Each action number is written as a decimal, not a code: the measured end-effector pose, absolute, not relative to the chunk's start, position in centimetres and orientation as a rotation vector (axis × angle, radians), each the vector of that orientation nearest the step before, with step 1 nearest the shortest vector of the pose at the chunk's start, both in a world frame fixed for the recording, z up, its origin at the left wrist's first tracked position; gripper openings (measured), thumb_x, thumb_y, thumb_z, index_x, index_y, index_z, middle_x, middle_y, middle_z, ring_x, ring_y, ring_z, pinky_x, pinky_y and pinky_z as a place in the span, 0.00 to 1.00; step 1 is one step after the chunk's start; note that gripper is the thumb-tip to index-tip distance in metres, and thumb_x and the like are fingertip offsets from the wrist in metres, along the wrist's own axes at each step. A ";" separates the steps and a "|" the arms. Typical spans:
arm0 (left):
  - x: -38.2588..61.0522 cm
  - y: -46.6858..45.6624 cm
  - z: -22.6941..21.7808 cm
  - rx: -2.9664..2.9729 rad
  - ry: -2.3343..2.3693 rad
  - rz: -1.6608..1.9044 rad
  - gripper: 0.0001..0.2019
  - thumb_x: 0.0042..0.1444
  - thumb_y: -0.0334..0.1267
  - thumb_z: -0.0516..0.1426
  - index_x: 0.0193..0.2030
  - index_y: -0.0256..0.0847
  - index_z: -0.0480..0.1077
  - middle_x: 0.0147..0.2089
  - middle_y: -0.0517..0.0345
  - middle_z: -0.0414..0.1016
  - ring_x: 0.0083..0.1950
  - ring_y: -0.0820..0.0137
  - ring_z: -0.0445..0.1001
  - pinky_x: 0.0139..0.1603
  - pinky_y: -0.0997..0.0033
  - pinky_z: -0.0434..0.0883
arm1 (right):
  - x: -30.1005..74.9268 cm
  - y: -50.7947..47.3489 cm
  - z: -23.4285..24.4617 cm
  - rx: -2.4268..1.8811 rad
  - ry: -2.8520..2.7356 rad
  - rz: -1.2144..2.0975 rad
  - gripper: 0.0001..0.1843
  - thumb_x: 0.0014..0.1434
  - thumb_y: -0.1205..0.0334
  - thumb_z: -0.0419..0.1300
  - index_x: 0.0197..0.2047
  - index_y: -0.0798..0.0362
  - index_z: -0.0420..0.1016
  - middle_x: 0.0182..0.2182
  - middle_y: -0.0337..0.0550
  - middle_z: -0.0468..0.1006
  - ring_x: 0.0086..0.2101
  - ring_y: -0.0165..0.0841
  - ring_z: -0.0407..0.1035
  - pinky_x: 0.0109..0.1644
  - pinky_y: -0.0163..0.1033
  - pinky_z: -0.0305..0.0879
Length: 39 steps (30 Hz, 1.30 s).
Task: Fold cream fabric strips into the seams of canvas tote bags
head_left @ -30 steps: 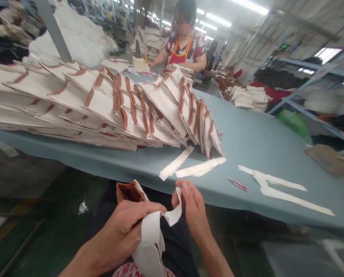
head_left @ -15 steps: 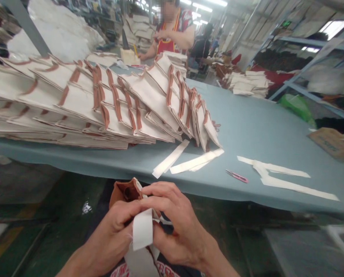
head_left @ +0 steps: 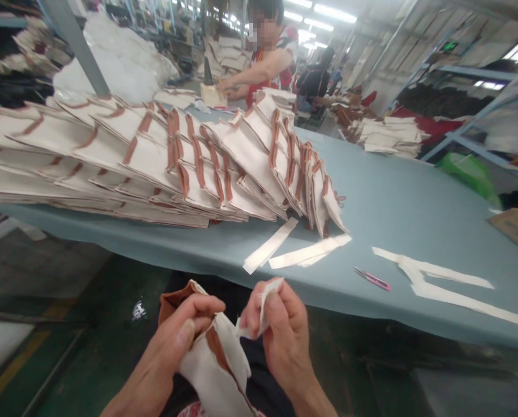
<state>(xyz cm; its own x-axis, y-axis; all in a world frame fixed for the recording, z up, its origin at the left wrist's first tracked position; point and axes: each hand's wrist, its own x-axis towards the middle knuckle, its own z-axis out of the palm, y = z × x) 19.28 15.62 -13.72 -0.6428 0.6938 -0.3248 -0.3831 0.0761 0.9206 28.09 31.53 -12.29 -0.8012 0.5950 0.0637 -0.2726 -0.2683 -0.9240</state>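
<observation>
A cream fabric piece with brown trim (head_left: 217, 370), perhaps a sewn bag, lies over my lap below the table edge. My left hand (head_left: 178, 336) is closed on its upper part, near a brown opening. To the right of it, my right hand (head_left: 285, 324) pinches a white strip (head_left: 267, 304) between thumb and fingers. The strip's lower end reaches toward the cream edge; whether it is still joined there I cannot tell. On the table ahead lie more white strips (head_left: 308, 250) and pink-handled thread snips (head_left: 372, 278).
Stacked cream pieces with brown edging (head_left: 154, 156) cover the left and middle of the blue-grey table (head_left: 371, 202). Two long strips (head_left: 458, 289) lie at right, near a brown bag (head_left: 514, 229) and green plastic (head_left: 467, 174). Across the table a person (head_left: 267, 63) works.
My right hand has moved right, away from my left, with the white strip bunched in its fingers. The left hand stays on the cream piece. The view has shifted slightly left.
</observation>
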 end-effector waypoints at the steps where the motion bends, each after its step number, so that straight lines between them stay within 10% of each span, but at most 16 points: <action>1: 19.4 15.3 -13.8 0.268 1.491 1.709 0.29 0.65 0.72 0.61 0.47 0.46 0.76 0.33 0.59 0.82 0.32 0.64 0.79 0.33 0.72 0.73 | 28.2 31.2 -12.9 -0.429 -1.447 2.175 0.30 0.73 0.33 0.64 0.31 0.50 0.70 0.20 0.31 0.67 0.20 0.26 0.58 0.26 0.33 0.59; 6: 20.1 13.7 -14.5 0.210 1.587 1.763 0.35 0.50 0.75 0.71 0.32 0.44 0.65 0.26 0.66 0.68 0.26 0.72 0.63 0.28 0.75 0.62 | 29.1 27.6 -18.0 -0.659 -1.558 2.524 0.38 0.64 0.19 0.63 0.30 0.47 0.63 0.15 0.25 0.55 0.17 0.23 0.43 0.20 0.32 0.42; 12: 20.7 10.5 -16.2 0.201 1.941 1.502 0.30 0.60 0.68 0.68 0.28 0.41 0.73 0.27 0.61 0.76 0.28 0.68 0.68 0.31 0.74 0.64 | 30.4 24.2 -21.6 -0.763 -1.609 2.598 0.39 0.60 0.19 0.65 0.34 0.50 0.68 0.21 0.28 0.61 0.22 0.24 0.48 0.25 0.32 0.44; 28: 20.8 12.6 -14.1 0.337 2.052 1.390 0.33 0.66 0.74 0.59 0.32 0.43 0.79 0.31 0.58 0.80 0.31 0.66 0.72 0.34 0.73 0.67 | 34.5 32.0 -10.3 -1.001 -1.514 2.461 0.33 0.60 0.27 0.72 0.32 0.51 0.73 0.19 0.27 0.57 0.22 0.24 0.42 0.27 0.34 0.45; 39: 20.5 15.4 -12.0 0.442 1.685 1.481 0.32 0.69 0.71 0.58 0.34 0.41 0.77 0.29 0.60 0.71 0.28 0.70 0.64 0.26 0.75 0.64 | 32.7 29.7 -11.0 -0.972 -2.170 1.782 0.17 0.68 0.43 0.69 0.35 0.48 0.81 0.24 0.37 0.73 0.28 0.34 0.64 0.27 0.35 0.56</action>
<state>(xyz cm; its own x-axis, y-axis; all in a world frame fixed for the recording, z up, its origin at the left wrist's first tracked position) 20.53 15.45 -12.03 -0.5947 0.7243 -0.3487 -0.2529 0.2432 0.9364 32.74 29.75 -10.98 -0.7733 0.5757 -0.2658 0.3726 0.0733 -0.9251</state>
